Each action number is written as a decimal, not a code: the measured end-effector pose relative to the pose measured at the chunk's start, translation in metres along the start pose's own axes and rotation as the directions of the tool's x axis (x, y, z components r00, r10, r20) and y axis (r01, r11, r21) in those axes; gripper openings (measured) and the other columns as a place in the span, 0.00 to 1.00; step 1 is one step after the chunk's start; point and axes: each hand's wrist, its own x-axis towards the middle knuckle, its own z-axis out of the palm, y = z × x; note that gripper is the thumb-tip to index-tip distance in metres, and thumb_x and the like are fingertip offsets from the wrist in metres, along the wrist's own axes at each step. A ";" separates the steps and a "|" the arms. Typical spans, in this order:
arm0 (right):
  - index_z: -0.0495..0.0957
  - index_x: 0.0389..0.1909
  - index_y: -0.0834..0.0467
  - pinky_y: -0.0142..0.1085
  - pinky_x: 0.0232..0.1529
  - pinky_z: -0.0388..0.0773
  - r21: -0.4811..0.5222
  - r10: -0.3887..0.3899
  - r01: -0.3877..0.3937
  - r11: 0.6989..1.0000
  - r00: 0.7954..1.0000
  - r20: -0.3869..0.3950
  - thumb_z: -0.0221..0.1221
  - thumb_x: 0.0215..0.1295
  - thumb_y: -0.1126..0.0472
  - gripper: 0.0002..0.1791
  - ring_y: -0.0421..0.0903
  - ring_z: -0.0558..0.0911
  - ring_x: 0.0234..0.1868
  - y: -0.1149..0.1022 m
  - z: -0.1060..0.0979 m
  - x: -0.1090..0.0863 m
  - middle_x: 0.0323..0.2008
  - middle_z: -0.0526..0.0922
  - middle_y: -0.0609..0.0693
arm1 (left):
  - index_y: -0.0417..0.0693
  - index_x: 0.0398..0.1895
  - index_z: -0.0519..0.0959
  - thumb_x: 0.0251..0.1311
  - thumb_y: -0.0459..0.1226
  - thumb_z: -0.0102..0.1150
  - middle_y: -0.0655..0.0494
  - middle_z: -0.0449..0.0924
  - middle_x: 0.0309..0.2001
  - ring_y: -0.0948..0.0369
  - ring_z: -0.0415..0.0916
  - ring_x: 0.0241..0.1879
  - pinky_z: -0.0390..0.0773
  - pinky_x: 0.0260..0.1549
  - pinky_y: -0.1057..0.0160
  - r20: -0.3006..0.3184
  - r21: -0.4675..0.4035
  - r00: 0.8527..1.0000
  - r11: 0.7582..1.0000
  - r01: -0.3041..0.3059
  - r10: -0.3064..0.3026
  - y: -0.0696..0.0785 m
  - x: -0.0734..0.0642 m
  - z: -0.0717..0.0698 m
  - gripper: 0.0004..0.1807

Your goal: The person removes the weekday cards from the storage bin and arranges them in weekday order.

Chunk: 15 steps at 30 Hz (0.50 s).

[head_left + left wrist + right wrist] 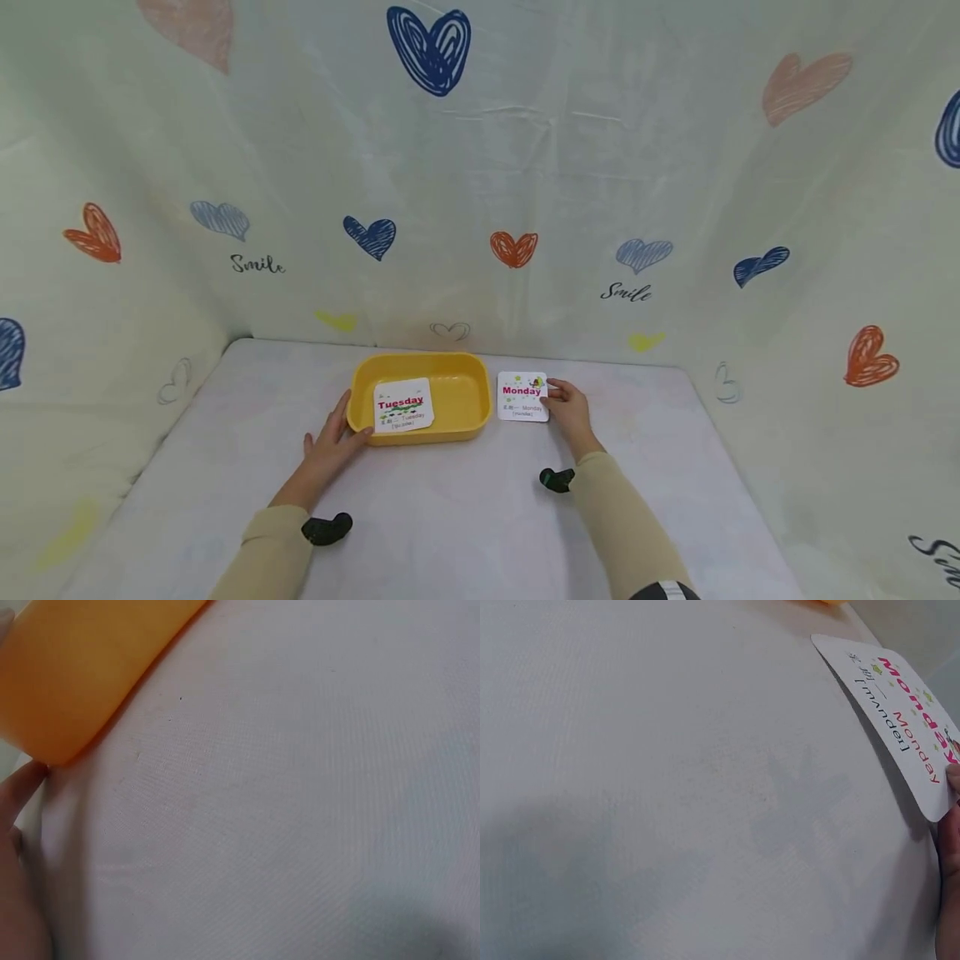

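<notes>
A white card (523,397) printed "Monday" in red is pinched at its right edge by my right hand (572,412). In the right wrist view the same card (904,724) is tilted, with a shadow beneath it. To its left stands a yellow plastic tray (459,407), holding a white "Tuesday" card (405,400) that leans in its left half. My left hand (330,450) touches the tray's left front corner with fingers stretched along the side and the thumb at the front. The left wrist view shows the tray's outer wall (82,671) and the thumb at its base.
A table with a pale cloth (450,517) lies under everything. Behind it and at both sides hangs a white curtain (442,167) printed with hearts and "Smile". Dark straps (327,529) sit at both wrists.
</notes>
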 end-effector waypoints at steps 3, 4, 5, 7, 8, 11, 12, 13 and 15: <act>0.77 0.57 0.64 0.30 0.37 0.78 -0.029 0.009 -0.009 1.000 1.000 0.001 0.63 0.61 0.70 0.22 0.49 0.79 0.41 0.003 0.002 0.001 0.40 0.81 0.57 | 0.58 0.79 0.36 0.65 0.56 0.55 0.41 0.46 0.74 0.39 0.29 0.74 0.14 0.62 0.35 0.015 -0.012 1.000 1.000 0.013 -0.013 0.000 0.000 -0.003 0.50; 0.77 0.57 0.64 0.30 0.37 0.78 -0.029 0.009 -0.009 1.000 1.000 0.001 0.63 0.61 0.70 0.22 0.49 0.78 0.41 0.004 0.002 0.001 0.40 0.80 0.57 | 0.59 0.79 0.36 0.65 0.56 0.55 0.40 0.46 0.74 0.39 0.28 0.74 0.14 0.62 0.36 0.020 -0.016 1.000 1.000 0.018 -0.017 0.000 -0.001 -0.004 0.50; 0.77 0.58 0.63 0.30 0.38 0.77 -0.031 0.012 -0.012 0.999 1.000 0.002 0.64 0.61 0.70 0.22 0.49 0.78 0.41 0.005 0.002 0.001 0.40 0.80 0.57 | 0.59 0.79 0.36 0.65 0.56 0.55 0.40 0.46 0.74 0.39 0.28 0.74 0.14 0.62 0.36 0.022 -0.020 1.000 1.000 0.020 -0.019 0.000 -0.001 -0.004 0.49; 0.77 0.58 0.64 0.31 0.38 0.77 -0.038 0.001 -0.001 0.999 1.000 0.006 0.64 0.61 0.69 0.22 0.49 0.78 0.41 0.006 0.002 0.002 0.40 0.80 0.57 | 0.59 0.79 0.36 0.65 0.55 0.55 0.39 0.47 0.74 0.39 0.28 0.74 0.13 0.62 0.36 0.021 -0.022 1.000 1.000 0.019 -0.019 0.001 -0.002 -0.005 0.49; 0.77 0.58 0.64 0.31 0.39 0.77 -0.039 0.003 -0.003 0.999 1.000 0.010 0.64 0.61 0.69 0.23 0.49 0.77 0.41 0.006 0.002 0.002 0.40 0.80 0.57 | 0.59 0.79 0.35 0.65 0.56 0.54 0.40 0.46 0.74 0.40 0.28 0.74 0.13 0.62 0.36 0.024 -0.021 0.999 1.000 0.022 -0.022 0.001 -0.003 -0.005 0.49; 0.77 0.58 0.64 0.33 0.40 0.77 -0.057 0.004 -0.003 0.998 1.000 0.016 0.65 0.60 0.69 0.23 0.50 0.77 0.42 0.006 0.003 0.002 0.41 0.80 0.57 | 0.59 0.79 0.34 0.65 0.56 0.53 0.40 0.46 0.74 0.40 0.28 0.74 0.13 0.62 0.37 0.028 -0.020 0.999 1.000 0.024 -0.023 0.000 -0.004 -0.005 0.49; 0.76 0.58 0.65 0.33 0.40 0.77 -0.059 0.007 -0.006 0.998 1.000 0.016 0.65 0.60 0.69 0.23 0.50 0.77 0.42 0.006 0.003 0.002 0.41 0.80 0.57 | 0.59 0.79 0.34 0.66 0.57 0.53 0.40 0.46 0.74 0.40 0.28 0.74 0.13 0.62 0.37 0.029 -0.017 0.999 1.000 0.023 -0.022 0.000 -0.005 -0.004 0.49; 0.76 0.58 0.65 0.34 0.40 0.77 -0.059 0.010 -0.010 0.998 1.000 0.016 0.65 0.60 0.70 0.24 0.50 0.77 0.42 0.006 0.003 0.003 0.41 0.80 0.57 | 0.58 0.79 0.34 0.65 0.57 0.53 0.40 0.45 0.74 0.40 0.28 0.74 0.13 0.62 0.37 0.030 -0.018 0.999 1.000 0.023 -0.023 -0.001 -0.004 -0.003 0.50; 0.76 0.58 0.66 0.34 0.40 0.77 -0.058 0.015 -0.014 0.998 1.000 0.013 0.65 0.60 0.70 0.23 0.50 0.77 0.41 0.007 0.004 0.003 0.41 0.80 0.57 | 0.58 0.79 0.33 0.65 0.57 0.53 0.41 0.44 0.74 0.40 0.28 0.74 0.13 0.62 0.37 0.027 -0.019 0.999 1.000 0.025 -0.024 -0.002 -0.004 -0.002 0.50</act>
